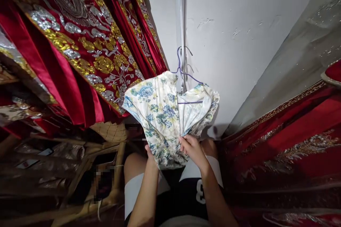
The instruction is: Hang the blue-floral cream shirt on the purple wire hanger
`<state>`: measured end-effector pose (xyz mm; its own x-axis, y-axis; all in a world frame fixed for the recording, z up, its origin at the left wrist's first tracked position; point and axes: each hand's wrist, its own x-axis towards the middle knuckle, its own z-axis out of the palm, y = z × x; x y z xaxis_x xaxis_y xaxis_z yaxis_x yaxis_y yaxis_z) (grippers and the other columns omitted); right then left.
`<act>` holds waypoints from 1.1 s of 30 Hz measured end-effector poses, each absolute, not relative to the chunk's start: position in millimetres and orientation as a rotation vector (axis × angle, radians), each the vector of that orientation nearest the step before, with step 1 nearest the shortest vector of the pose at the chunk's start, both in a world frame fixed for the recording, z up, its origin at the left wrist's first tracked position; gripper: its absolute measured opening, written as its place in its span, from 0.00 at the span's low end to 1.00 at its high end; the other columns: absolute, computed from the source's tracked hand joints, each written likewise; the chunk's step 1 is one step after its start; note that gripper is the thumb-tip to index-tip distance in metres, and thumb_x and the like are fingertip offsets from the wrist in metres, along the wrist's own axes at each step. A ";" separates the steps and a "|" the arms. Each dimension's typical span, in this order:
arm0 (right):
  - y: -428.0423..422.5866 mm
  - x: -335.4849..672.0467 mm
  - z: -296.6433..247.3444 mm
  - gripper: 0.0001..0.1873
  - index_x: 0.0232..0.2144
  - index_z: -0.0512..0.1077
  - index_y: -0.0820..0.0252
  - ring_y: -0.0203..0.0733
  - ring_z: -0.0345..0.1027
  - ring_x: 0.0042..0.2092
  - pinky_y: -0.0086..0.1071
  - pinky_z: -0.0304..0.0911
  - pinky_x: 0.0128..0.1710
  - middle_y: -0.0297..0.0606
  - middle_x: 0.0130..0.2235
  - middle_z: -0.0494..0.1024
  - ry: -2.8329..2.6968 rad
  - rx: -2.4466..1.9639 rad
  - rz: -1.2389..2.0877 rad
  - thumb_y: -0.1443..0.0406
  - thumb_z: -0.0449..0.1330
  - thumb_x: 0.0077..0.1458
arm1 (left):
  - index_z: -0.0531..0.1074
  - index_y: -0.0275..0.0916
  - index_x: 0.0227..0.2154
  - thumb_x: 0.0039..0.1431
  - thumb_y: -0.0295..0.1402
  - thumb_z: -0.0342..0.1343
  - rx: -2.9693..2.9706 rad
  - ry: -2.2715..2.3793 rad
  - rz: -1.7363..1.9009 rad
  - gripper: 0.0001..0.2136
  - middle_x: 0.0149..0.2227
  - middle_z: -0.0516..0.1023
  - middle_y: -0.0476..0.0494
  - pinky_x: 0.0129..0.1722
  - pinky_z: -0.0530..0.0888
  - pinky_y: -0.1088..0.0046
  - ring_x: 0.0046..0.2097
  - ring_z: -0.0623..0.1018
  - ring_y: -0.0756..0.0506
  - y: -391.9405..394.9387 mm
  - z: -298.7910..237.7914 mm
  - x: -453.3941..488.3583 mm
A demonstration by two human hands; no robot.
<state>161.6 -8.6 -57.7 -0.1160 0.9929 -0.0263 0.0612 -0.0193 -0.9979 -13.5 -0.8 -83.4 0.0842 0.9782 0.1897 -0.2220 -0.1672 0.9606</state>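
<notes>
A white sleeveless floral top (162,113) with blue, green and yellow flowers hangs on a thin purple hanger (179,64) in the middle of the view. Its front opening falls to one side, showing the pale inside. My right hand (191,148) is closed at the lower front, pinching the edge of the opening between thumb and fingers. At the lower left side of the top is my left hand (151,156); its thumb shows beside the cloth, while its fingers go behind the fabric and are hidden.
A white vertical rail (182,14) runs down the pale wall (234,32) behind the hanger. Red costumes with gold and silver embroidery (103,64) hang at left. More red embroidered cloth (287,142) is at right. A bamboo frame (119,163) stands low at left.
</notes>
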 end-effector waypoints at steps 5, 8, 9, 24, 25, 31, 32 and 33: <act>-16.1 151.2 -48.8 0.23 0.26 0.69 0.58 0.36 0.62 0.22 0.30 0.57 0.25 0.32 0.20 0.72 -1.376 -1.124 1.372 0.47 0.57 0.61 | 0.80 0.40 0.36 0.35 0.55 0.72 0.922 0.920 1.186 0.28 0.37 0.83 0.35 0.50 0.77 0.48 0.49 0.81 0.27 -18.5 -71.6 -18.8; -17.7 153.2 -47.7 0.20 0.26 0.70 0.58 0.35 0.61 0.21 0.29 0.55 0.24 0.31 0.18 0.70 -1.360 -1.113 1.390 0.51 0.57 0.61 | 0.77 0.37 0.42 0.44 0.46 0.70 0.848 1.084 1.367 0.24 0.42 0.83 0.37 0.54 0.75 0.54 0.51 0.80 0.33 -11.1 -75.3 -8.1; -17.4 154.5 -47.7 0.19 0.25 0.69 0.58 0.35 0.60 0.21 0.29 0.55 0.24 0.30 0.17 0.70 -1.346 -1.122 1.379 0.52 0.57 0.61 | 0.76 0.37 0.43 0.47 0.46 0.69 0.854 1.142 1.453 0.23 0.43 0.82 0.36 0.55 0.74 0.55 0.52 0.79 0.34 -7.6 -79.8 -4.0; -15.5 153.6 -44.8 0.19 0.24 0.69 0.58 0.34 0.57 0.19 0.30 0.55 0.24 0.29 0.16 0.67 -1.201 -1.112 1.414 0.51 0.57 0.58 | 0.71 0.42 0.35 0.66 0.35 0.52 1.688 1.253 1.496 0.06 0.33 0.75 0.45 0.40 0.72 0.66 0.37 0.75 0.43 -16.6 -102.6 42.3; -14.5 154.1 -44.4 0.19 0.24 0.69 0.57 0.34 0.57 0.19 0.30 0.55 0.23 0.29 0.16 0.67 -1.178 -1.115 1.408 0.50 0.57 0.58 | 0.70 0.42 0.32 0.66 0.35 0.52 1.697 1.246 1.475 0.07 0.32 0.74 0.46 0.39 0.71 0.67 0.36 0.75 0.44 -15.1 -102.1 41.9; 0.8 158.9 -22.6 0.23 0.24 0.71 0.58 0.35 0.56 0.20 0.30 0.53 0.22 0.30 0.16 0.67 -1.102 -1.167 1.306 0.45 0.59 0.54 | 0.69 0.42 0.30 0.66 0.37 0.52 1.707 1.238 1.346 0.09 0.31 0.72 0.46 0.37 0.69 0.68 0.35 0.73 0.44 -15.1 -105.4 38.2; 5.0 159.7 -15.6 0.24 0.24 0.71 0.57 0.34 0.55 0.20 0.30 0.53 0.23 0.30 0.16 0.67 -1.115 -1.176 1.268 0.44 0.59 0.54 | 0.68 0.42 0.30 0.66 0.38 0.52 1.695 1.246 1.331 0.09 0.30 0.71 0.46 0.37 0.69 0.68 0.35 0.73 0.44 -16.6 -106.6 38.5; 9.6 160.7 -8.2 0.24 0.23 0.71 0.57 0.34 0.55 0.20 0.30 0.53 0.23 0.30 0.16 0.67 -1.129 -1.188 1.229 0.44 0.59 0.55 | 0.68 0.42 0.30 0.66 0.38 0.52 1.686 1.250 1.315 0.09 0.30 0.71 0.46 0.36 0.69 0.68 0.34 0.72 0.44 -18.0 -107.8 39.0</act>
<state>160.7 9.6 -8.2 0.0311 0.9993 -0.0183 -0.0657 -0.0162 -0.9977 39.0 -18.0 -107.8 0.0409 0.9414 0.3347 0.2865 -0.3319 0.8987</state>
